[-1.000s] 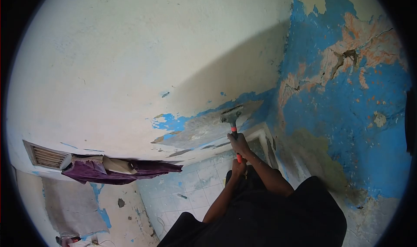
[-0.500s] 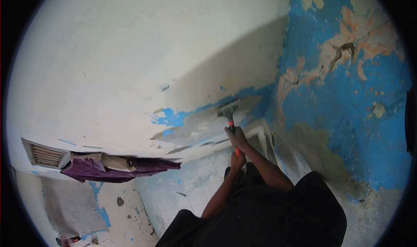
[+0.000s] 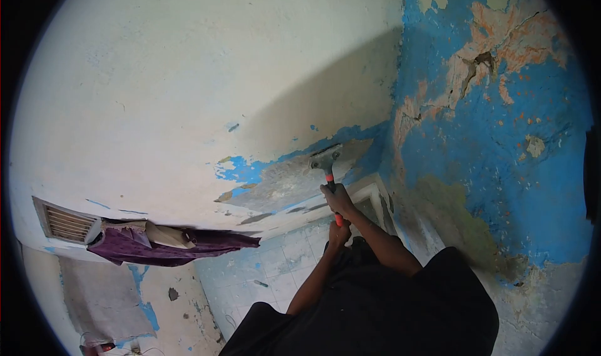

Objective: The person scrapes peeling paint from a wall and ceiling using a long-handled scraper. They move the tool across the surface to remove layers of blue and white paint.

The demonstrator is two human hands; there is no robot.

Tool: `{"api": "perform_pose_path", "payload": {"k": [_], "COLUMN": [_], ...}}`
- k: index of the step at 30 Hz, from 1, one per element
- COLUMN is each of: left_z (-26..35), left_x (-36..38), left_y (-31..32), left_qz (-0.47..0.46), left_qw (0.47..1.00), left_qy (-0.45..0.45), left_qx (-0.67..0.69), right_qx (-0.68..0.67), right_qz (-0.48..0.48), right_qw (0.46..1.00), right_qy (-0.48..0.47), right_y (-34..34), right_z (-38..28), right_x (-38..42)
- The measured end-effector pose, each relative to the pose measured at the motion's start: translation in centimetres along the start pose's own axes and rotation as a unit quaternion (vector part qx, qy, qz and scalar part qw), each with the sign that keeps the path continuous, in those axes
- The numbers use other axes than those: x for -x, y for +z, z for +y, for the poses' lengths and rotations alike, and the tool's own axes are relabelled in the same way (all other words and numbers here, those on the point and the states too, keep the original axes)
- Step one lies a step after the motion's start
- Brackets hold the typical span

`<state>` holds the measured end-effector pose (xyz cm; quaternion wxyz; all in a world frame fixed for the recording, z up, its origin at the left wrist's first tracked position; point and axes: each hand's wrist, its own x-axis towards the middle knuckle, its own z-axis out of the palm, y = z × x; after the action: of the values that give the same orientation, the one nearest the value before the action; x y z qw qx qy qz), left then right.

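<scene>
A long-handled scraper with a wide grey head (image 3: 324, 159) has its blade at the wall, on a grey bare patch (image 3: 282, 184) edged by blue paint (image 3: 250, 168). My right hand (image 3: 338, 199) is wrapped round the black and red handle just below the head. Lower down, near the handle's red end, my left hand (image 3: 339, 233) is closed round it. Both forearms reach up from my dark clothing.
At the right stands a blue wall (image 3: 501, 149) with peeling paint and a crack. A vent (image 3: 67, 223) and a purple cloth (image 3: 150, 246) are at the left. Pale floor tiles (image 3: 269, 268) show below, with a small object (image 3: 260, 283) on them.
The scraper and both hands have shifted slightly to the left in the picture. The view has also moved a little, with the blue wall further left. Both hands keep their hold.
</scene>
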<state>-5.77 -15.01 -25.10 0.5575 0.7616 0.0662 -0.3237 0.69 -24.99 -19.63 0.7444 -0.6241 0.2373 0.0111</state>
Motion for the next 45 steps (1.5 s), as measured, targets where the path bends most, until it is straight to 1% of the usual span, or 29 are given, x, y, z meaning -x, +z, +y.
{"api": "perform_pose_path", "payload": {"k": [2, 4, 6, 9, 11, 14, 17, 20, 22, 23, 24, 26, 27, 28, 29, 32, 35, 38, 41, 44, 45], "left_z": [-1.7, -0.8, -0.9, -1.8, -1.9, -1.7, -1.6, -2.0, 0.3, -0.1, -1.2, -2.7, -2.8, -1.6, -1.0, -3.4, -3.6, -3.7, -0.7, 1.3, 0.6], "left_x": [-0.2, -0.5, -0.2, -0.2, -0.3, -1.1, 0.3, -0.5, 1.3, 0.8, -0.1, 0.3, 0.5, 0.6, 1.3, 0.1, 0.1, -0.4, -0.3, 0.0, 0.3], "left_y": [0.1, 0.2, 0.0, -0.1, 0.0, -0.5, -0.8, -0.6, -0.6, -0.6, -0.7, -0.5, -0.5, -0.6, -0.8, -0.8, -0.9, -1.0, -1.0, -1.3, -1.4], "left_qz": [-0.013, -0.016, -0.008, -0.013, -0.007, -0.001, -0.003, 0.000, -0.008, -0.013, -0.017, -0.018, -0.016, -0.016, -0.017, -0.017, -0.014, -0.019, 0.012, 0.017, 0.012], "left_qw": [1.000, 0.999, 1.000, 0.999, 0.999, 1.000, 1.000, 1.000, 1.000, 1.000, 1.000, 0.999, 0.999, 1.000, 0.999, 1.000, 1.000, 1.000, 1.000, 0.998, 0.999], "left_qy": [-0.023, -0.018, -0.012, -0.032, -0.026, -0.008, -0.021, -0.018, -0.016, -0.017, -0.021, -0.029, -0.027, -0.023, -0.043, -0.022, -0.022, 0.017, 0.012, 0.065, 0.033], "left_qx": [0.012, 0.021, 0.021, 0.034, 0.033, 0.015, 0.013, 0.020, 0.012, 0.013, 0.015, 0.011, 0.001, -0.011, -0.012, 0.009, -0.016, -0.010, 0.001, 0.001, 0.009], "right_qx": [0.008, 0.029, 0.011, 0.008, 0.015, 0.000, -0.010, 0.010, 0.001, -0.004, 0.002, 0.019, 0.015, 0.011, 0.004, 0.012, 0.023, 0.035, 0.066, 0.028, 0.043], "right_qz": [0.000, 0.011, 0.000, 0.003, 0.000, -0.003, -0.011, -0.002, -0.013, -0.018, -0.011, -0.003, -0.005, -0.007, -0.008, -0.002, 0.029, 0.016, 0.031, 0.020, 0.024], "right_qw": [1.000, 0.999, 1.000, 1.000, 0.999, 1.000, 1.000, 1.000, 1.000, 1.000, 1.000, 1.000, 1.000, 1.000, 0.999, 0.999, 0.999, 0.999, 0.994, 0.997, 0.998], "right_qy": [0.000, -0.009, -0.006, 0.019, 0.030, 0.002, 0.020, 0.006, 0.014, 0.025, 0.025, 0.020, 0.025, 0.028, 0.038, 0.040, 0.017, 0.008, -0.079, -0.063, -0.043], "right_y": [0.4, 0.3, 0.2, 0.5, 0.5, 0.8, 0.9, 0.9, 0.6, 0.6, 0.6, 1.0, 1.0, 0.9, 0.9, 1.0, 1.0, 0.9, 1.6, 1.7, 1.9], "right_z": [0.7, 0.6, 0.1, 0.4, 0.5, 0.0, 0.3, 0.2, -0.8, -0.9, 0.1, 2.8, 2.4, 1.9, 1.8, 1.6, 2.1, 1.6, -0.9, -2.9, -1.9], "right_x": [0.4, 0.7, 0.3, 1.0, 0.8, 0.8, 0.7, 0.7, 0.9, 1.6, 1.5, 0.2, 0.1, 0.2, 0.6, 0.9, 1.0, 1.1, 1.0, 1.0, 1.1]}}
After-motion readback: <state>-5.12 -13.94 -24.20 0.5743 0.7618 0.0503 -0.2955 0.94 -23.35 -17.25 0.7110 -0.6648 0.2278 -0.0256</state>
